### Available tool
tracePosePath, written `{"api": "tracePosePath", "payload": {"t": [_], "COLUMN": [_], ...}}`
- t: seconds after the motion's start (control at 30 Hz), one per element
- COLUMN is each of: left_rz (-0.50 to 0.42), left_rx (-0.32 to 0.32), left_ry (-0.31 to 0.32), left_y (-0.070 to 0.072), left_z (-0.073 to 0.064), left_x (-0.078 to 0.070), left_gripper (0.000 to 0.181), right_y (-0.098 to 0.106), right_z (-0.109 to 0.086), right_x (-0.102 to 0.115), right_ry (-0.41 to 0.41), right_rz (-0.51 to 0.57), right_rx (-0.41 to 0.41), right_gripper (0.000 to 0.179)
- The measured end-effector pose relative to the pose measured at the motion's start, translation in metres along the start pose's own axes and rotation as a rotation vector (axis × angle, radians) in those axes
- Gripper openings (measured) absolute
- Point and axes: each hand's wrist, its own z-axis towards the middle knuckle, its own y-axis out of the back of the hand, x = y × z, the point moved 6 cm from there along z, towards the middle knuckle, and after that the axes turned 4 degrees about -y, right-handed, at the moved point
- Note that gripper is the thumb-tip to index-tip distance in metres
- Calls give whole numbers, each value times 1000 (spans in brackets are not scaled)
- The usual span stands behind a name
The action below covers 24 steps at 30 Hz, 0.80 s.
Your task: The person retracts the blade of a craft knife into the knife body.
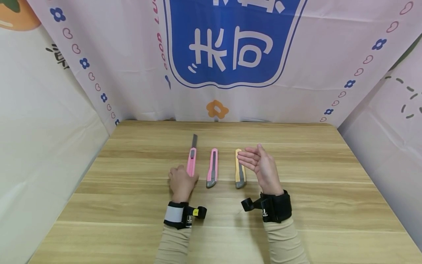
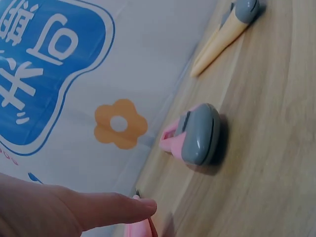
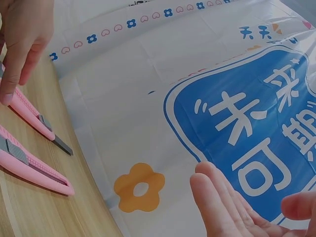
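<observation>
My left hand (image 1: pixel 182 183) pinches the lower end of a pink utility knife (image 1: pixel 191 161), whose grey blade (image 1: pixel 195 140) sticks out at the far end. In the left wrist view the thumb (image 2: pixel 108 210) lies against that knife; most of the other fingers are out of sight there. A second pink utility knife (image 1: pixel 212 167), blade drawn in, lies on the table just right of it. Farther right is a yellow utility knife (image 1: pixel 239 172), also without a blade showing. My right hand (image 1: pixel 265 168) is held palm inward with straight fingers, its tips overlapping the yellow knife in the head view, holding nothing.
The knives lie on a wooden table (image 1: pixel 329 205). Behind it hangs a white cloth (image 1: pixel 138 73) with a blue printed panel (image 1: pixel 227 79). Pale cloth also hangs at both sides. Each wrist wears a black strap with a small camera (image 1: pixel 202 212).
</observation>
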Motion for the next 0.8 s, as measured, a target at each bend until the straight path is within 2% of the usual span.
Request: {"api": "tracePosePath", "payload": {"t": [0.2,0.53,0.8], "left_rz": [20,-45,-34], "left_rx": [28,16,5], "left_ry": [1,42,14], "left_y": [-4,-6,-6], "left_z": [2,1,2], "left_x": [4,5,3], "left_gripper": [41,44,27], "right_y": [1,1,1], "right_z": [0,-1,-1], "right_x": [0,2,2], "right_ry": [1,24,20], "right_rz": [-1,23,31], "right_rx": [2,19,21], "right_gripper": [50,49,50]}}
